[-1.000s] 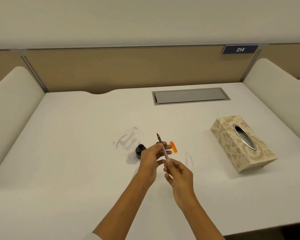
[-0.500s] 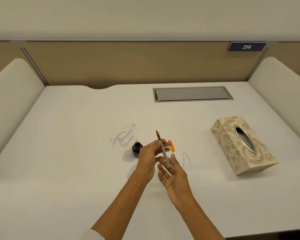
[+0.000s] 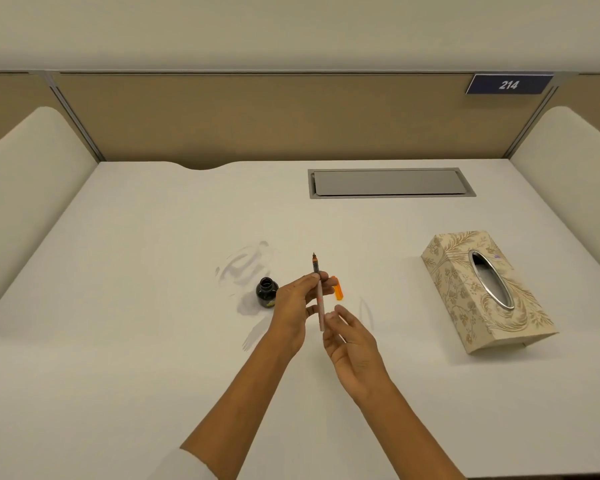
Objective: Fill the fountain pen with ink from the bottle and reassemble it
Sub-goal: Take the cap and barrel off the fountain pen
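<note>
the pen (image 3: 319, 296) is in the middle of the frame, held above the desk (image 3: 153, 237) with its nib pointing up and away. the left hand (image 3: 293, 306) pinches it between thumb and fingers just below the dark nib section, fingers closed on the thin body. the right hand (image 3: 352, 344) is half open at the lower end of the pen; its fingertips look to touch the end, but i cannot tell if they grip it. the pen looks light, stiff and thin, and i judge it smooth, so it may turn or slip in the fingers; the nib is fragile and may be wet with ink, so it is better to hold the body, not the tip. the bottle (image 3: 266, 292) stands open just left of the left hand, small and easy to knock over. an orange part (image 3: 337, 287), maybe the cap, lies on the desk just right of the pen. the tissue box (image 3: 482, 289) is at the right, well apart. nothing stands between the pen and the bottle.
</note>
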The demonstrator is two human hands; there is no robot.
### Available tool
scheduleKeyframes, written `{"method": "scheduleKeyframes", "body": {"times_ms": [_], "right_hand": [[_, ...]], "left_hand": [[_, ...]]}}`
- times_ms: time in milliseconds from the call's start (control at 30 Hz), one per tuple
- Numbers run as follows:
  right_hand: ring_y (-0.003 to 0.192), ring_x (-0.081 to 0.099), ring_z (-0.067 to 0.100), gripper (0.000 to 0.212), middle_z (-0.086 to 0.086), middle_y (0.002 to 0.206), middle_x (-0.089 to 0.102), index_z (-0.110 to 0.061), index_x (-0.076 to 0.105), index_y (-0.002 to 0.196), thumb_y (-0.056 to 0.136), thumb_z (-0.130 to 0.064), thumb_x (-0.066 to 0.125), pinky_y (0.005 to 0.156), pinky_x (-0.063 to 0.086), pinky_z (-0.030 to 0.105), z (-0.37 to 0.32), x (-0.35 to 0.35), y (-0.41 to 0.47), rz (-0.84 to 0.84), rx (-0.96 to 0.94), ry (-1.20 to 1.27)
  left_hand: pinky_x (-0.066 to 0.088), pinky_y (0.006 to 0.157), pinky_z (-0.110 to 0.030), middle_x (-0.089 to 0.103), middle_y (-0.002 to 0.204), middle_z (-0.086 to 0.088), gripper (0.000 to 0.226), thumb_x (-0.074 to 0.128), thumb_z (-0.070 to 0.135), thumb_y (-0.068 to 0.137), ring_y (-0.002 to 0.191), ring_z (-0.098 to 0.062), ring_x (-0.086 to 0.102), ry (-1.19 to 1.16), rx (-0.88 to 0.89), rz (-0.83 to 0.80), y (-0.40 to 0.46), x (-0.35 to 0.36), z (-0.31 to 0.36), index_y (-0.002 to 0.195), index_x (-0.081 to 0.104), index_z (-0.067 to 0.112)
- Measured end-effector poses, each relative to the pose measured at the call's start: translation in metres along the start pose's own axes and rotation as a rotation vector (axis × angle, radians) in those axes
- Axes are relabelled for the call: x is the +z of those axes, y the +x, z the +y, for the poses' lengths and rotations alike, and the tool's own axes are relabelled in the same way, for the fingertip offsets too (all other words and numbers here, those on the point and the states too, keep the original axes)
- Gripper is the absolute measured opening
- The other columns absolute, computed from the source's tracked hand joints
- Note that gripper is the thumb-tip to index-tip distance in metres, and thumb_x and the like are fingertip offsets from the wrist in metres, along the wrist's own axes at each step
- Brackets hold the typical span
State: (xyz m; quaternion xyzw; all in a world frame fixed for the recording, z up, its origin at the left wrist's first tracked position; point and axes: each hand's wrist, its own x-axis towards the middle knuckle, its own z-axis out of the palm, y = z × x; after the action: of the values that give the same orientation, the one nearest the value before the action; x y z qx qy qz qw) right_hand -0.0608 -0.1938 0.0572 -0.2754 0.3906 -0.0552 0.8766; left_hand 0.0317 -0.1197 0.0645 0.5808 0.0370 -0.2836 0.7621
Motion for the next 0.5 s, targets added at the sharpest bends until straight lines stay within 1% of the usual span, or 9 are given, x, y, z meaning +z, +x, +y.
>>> {"method": "scheduleKeyframes", "body": {"times_ms": [33,100,167,233,300,367,400,433,500], "right_hand": [[0.087,0.064,0.022,0.025,0.015,0.101,0.065,-0.006,0.063,0.114,0.089,-0.002,0.067,0.076,0.055,0.030,-0.001,-0.002,0.000,-0.012,0.008,0.031],[0.097,0.063,0.026,0.023,0.015,0.106,0.065,-0.006,0.064,0.110,0.088,-0.013,0.069,0.083,0.053,0.036,-0.004,-0.004,0.000,-0.033,0.053,0.071],[0.099,0.065,0.027,0.031,0.011,0.108,0.070,-0.007,0.067,0.111,0.093,-0.032,0.064,0.081,0.053,0.038,-0.005,-0.007,0.003,-0.040,0.086,-0.037],[0.096,0.069,0.025,0.038,0.009,0.107,0.075,-0.008,0.070,0.112,0.099,-0.040,0.052,0.077,0.054,0.036,-0.003,-0.009,0.005,-0.066,0.080,-0.198],[0.085,0.071,0.020,0.037,0.010,0.100,0.076,-0.007,0.072,0.110,0.102,-0.034,0.049,0.072,0.055,0.032,-0.003,-0.008,0.004,-0.080,0.040,-0.298],[0.077,0.068,0.016,0.025,0.011,0.094,0.074,-0.007,0.073,0.106,0.099,-0.024,0.056,0.069,0.055,0.029,-0.002,-0.009,0.005,-0.088,-0.024,-0.323],[0.079,0.067,0.016,0.019,0.012,0.095,0.072,-0.008,0.073,0.106,0.094,-0.020,0.063,0.071,0.055,0.029,-0.001,-0.009,0.003,-0.090,-0.047,-0.309],[0.084,0.066,0.018,0.023,0.012,0.098,0.071,-0.009,0.071,0.109,0.088,-0.017,0.071,0.074,0.055,0.031,-0.001,-0.009,0.003,-0.084,-0.065,-0.286],[0.095,0.066,0.023,0.044,0.012,0.106,0.069,-0.009,0.065,0.117,0.076,-0.019,0.079,0.080,0.055,0.034,0.001,-0.011,0.003,-0.082,-0.030,-0.186]], "left_hand": [[0.047,0.082,-0.038,0.077,0.098,-0.007,0.023,0.047,0.018,0.098,0.100,-0.022,0.070,0.004,-0.003,0.004,0.000,0.001,0.000,0.096,0.069,0.012],[0.047,0.083,-0.039,0.077,0.096,-0.006,0.023,0.047,0.018,0.099,0.100,-0.022,0.070,0.006,-0.003,0.009,-0.001,0.002,-0.002,0.096,0.069,0.012],[0.048,0.086,-0.041,0.077,0.096,-0.006,0.023,0.047,0.017,0.098,0.102,-0.022,0.069,0.006,-0.002,0.011,-0.002,0.003,-0.004,0.096,0.069,0.011],[0.048,0.088,-0.042,0.077,0.098,-0.008,0.023,0.047,0.017,0.098,0.103,-0.022,0.069,0.008,-0.007,0.018,-0.003,0.004,-0.007,0.095,0.070,0.011],[0.048,0.090,-0.043,0.077,0.101,-0.010,0.023,0.048,0.018,0.098,0.104,-0.022,0.069,0.004,-0.015,0.022,-0.003,0.005,-0.010,0.094,0.070,0.011],[0.047,0.093,-0.045,0.076,0.102,-0.011,0.023,0.048,0.019,0.098,0.106,-0.023,0.068,-0.006,-0.026,0.023,-0.003,0.005,-0.012,0.094,0.070,0.011],[0.046,0.094,-0.046,0.076,0.102,-0.010,0.023,0.048,0.020,0.098,0.107,-0.023,0.068,-0.010,-0.029,0.020,-0.002,0.005,-0.012,0.095,0.069,0.011],[0.046,0.095,-0.046,0.076,0.102,-0.009,0.023,0.048,0.020,0.098,0.108,-0.024,0.067,-0.008,-0.030,0.017,-0.001,0.005,-0.012,0.096,0.070,0.011],[0.045,0.092,-0.045,0.076,0.103,-0.008,0.023,0.048,0.020,0.098,0.108,-0.024,0.067,0.000,-0.025,0.010,-0.001,0.005,-0.012,0.097,0.070,0.012]]}}
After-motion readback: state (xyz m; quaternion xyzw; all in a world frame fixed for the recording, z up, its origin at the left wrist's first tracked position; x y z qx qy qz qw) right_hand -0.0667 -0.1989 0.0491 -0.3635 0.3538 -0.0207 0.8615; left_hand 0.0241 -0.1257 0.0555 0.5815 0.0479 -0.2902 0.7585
